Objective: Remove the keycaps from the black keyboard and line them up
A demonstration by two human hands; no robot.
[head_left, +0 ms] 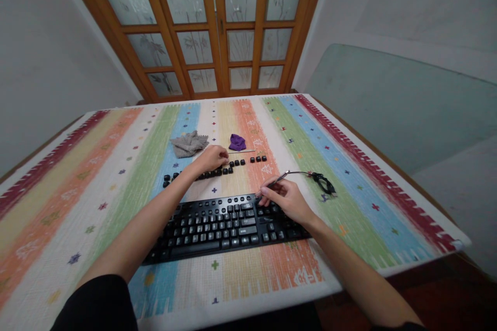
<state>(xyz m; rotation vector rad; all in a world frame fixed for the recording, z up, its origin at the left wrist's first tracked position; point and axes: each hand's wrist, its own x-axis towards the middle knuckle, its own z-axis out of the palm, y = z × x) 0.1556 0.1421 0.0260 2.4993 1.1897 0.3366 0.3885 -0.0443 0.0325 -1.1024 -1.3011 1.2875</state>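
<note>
A black keyboard [212,248] lies on the table in front of me, with bare spots among its keys. Over its upper right part, my right hand [287,197] is closed around a slim dark pen-like tool [278,178]; its fingertips hide the lower end. My left hand [213,159] reaches past the keyboard to rows of loose black keycaps [237,162]. The fingers there are pinched together, and whatever may be between them is too small to make out. My left forearm covers part of the keycap rows and the keyboard's left side.
Behind the keycaps lie a crumpled grey cloth [188,144], a purple cloth [237,142] and a thin stick [246,151]. The keyboard's cable [323,183] is coiled to the right. A striped tablecloth [128,207] covers the table. Wooden glass-paned doors [217,26] stand beyond.
</note>
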